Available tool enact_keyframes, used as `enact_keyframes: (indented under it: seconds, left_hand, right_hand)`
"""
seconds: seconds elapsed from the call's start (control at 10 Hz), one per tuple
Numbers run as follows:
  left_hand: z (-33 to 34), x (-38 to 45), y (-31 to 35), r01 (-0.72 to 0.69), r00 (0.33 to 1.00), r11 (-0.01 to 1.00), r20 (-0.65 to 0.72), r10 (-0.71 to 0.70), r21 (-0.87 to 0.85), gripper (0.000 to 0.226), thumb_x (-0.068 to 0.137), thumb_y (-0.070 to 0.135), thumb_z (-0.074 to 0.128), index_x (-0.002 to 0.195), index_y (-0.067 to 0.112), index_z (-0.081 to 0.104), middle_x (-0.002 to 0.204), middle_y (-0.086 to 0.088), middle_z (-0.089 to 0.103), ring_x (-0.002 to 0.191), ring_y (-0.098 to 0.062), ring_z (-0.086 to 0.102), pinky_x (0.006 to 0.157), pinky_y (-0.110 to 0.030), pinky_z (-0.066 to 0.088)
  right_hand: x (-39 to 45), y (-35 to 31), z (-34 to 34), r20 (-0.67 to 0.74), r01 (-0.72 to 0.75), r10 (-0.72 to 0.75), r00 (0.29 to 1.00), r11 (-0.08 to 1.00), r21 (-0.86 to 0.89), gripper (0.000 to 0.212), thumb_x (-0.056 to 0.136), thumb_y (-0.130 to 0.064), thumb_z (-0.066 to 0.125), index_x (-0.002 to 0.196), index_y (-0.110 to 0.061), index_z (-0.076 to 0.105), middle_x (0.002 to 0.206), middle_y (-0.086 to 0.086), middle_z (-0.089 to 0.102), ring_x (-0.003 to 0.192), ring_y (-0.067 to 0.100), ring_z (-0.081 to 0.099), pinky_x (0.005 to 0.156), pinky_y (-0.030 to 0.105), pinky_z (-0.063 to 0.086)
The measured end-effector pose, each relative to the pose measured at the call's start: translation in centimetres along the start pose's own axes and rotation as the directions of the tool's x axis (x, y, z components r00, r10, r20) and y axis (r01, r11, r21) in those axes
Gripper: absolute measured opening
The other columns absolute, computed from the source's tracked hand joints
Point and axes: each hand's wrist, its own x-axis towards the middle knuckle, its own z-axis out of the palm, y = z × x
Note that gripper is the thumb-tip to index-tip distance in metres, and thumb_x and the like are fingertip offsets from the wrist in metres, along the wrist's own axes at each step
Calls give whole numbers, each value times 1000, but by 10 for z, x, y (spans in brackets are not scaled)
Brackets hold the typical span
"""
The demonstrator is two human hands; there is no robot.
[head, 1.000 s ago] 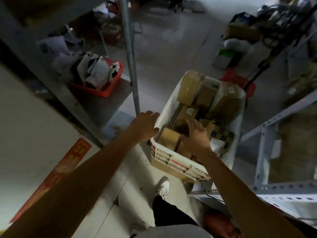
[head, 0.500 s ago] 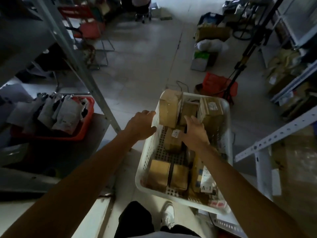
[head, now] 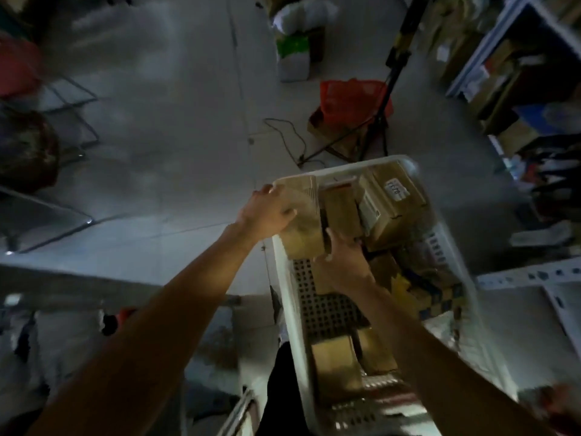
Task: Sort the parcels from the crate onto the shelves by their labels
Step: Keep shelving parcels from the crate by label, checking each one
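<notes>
A white perforated plastic crate (head: 290, 297) stands below me, holding several brown cardboard parcels. My left hand (head: 267, 212) grips the left side of a tall taped parcel (head: 303, 215) at the crate's far left corner. My right hand (head: 341, 256) presses on the near right edge of that same parcel, next to a smaller brown box (head: 341, 212). A larger parcel with a white label (head: 396, 196) lies at the far right of the crate. Two small boxes (head: 336, 366) lie near me on the crate floor.
Metal shelving with boxes (head: 515, 77) rises at the right, with a white perforated shelf beam (head: 531, 275) beside the crate. A red basket (head: 352, 99), a black tripod stand (head: 380, 121) and a cable lie on the grey floor beyond. Bags sit at the far back.
The view has swung right and down over the crate. My left hand left the crate rim and took the tall parcel's side; my right hand moved onto the same parcel.
</notes>
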Motion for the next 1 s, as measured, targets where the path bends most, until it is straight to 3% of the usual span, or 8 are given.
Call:
enact_keyframes:
  seconds: [0.2,0.4,0.5,0.6,0.7,0.8,0.9,1.0]
  left_hand:
    - [4,85,-23,-106,984,993,149,98,51,78,91,46,63,152,12,28,157,-14,29,140,-37,32,110,-43,33]
    - [25,132,-28,-144,945,989,291,148,-36,76,87,54,62,148,17,36,139,-13,48,124,-33,49,97,-40,45]
    - [30,124,-28,-115,951,989,276,135,-88,70,84,60,63,138,19,48,122,-9,48,112,-28,51,83,-34,45]
    - [38,103,-23,-90,931,981,335,144,-170,68,78,68,62,127,23,54,121,-5,47,118,-29,47,94,-41,48]
    - [47,86,-19,-43,913,956,377,156,-291,84,69,75,63,134,27,41,134,-7,48,126,-31,46,102,-52,46]
    - [43,70,-13,41,906,906,398,144,-421,65,82,55,70,131,22,43,118,4,59,103,-17,60,84,-31,53]
    - [35,45,-7,51,940,832,308,147,-553,33,89,43,67,115,27,54,100,17,64,86,-1,66,65,-12,47]
    - [34,12,4,34,964,730,216,157,-682,31,92,34,65,122,29,59,110,19,66,94,8,64,67,-5,49]
  right_hand:
    - [40,-37,34,23,-221,223,974,937,272,55,97,-36,57,143,-12,41,133,8,57,120,29,56,87,29,42]
    - [76,-56,38,-6,-383,443,896,781,493,46,99,-34,56,139,-11,48,132,10,59,117,27,58,83,25,40]
    - [78,-47,41,34,-431,528,849,654,621,48,101,-16,52,147,-14,39,133,13,58,114,27,60,93,30,48]
    - [64,-38,44,111,-435,606,788,420,796,71,86,-45,71,142,-12,42,137,8,55,120,29,57,99,43,51]
    - [50,-19,51,199,-394,602,773,211,894,66,82,-42,77,135,-14,48,123,2,59,106,21,60,84,38,56]
    - [34,-8,53,103,-311,579,809,272,911,31,82,-36,78,106,-28,60,111,-1,67,96,13,63,89,37,54]
    - [17,4,61,8,-171,521,853,265,949,30,81,-25,80,102,-31,59,107,-3,69,96,12,66,79,26,55]
    - [-7,13,60,-46,-73,443,895,248,966,48,73,-22,86,113,-27,59,104,-6,69,89,5,68,68,17,53]
